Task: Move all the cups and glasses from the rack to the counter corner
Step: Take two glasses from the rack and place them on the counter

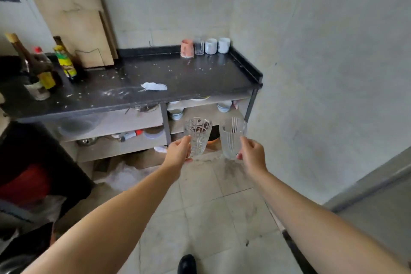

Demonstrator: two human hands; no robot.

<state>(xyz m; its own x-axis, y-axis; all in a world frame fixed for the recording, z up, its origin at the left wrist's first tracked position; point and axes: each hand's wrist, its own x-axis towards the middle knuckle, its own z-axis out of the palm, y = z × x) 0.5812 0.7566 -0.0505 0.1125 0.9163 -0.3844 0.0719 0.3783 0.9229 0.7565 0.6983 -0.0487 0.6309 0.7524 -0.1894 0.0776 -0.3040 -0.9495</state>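
Observation:
My left hand (178, 151) grips a clear cut-pattern glass (199, 133) by its lower part, held upright in the air in front of the counter. My right hand (252, 153) holds a clear ribbed glass (232, 138) the same way, just to the right. In the far right corner of the dark counter (178, 78) stand a pink cup (187, 48) upside down, a small clear glass (199, 46), and two white mugs (210, 46) (223, 45) upside down. No rack is visible.
Wooden cutting boards (75, 24) lean on the wall at the back left. Several sauce bottles (44, 66) crowd the left end. A white rag (154, 86) lies mid-counter amid crumbs. Bowls (175, 113) sit on shelves below. A tiled wall closes the right side.

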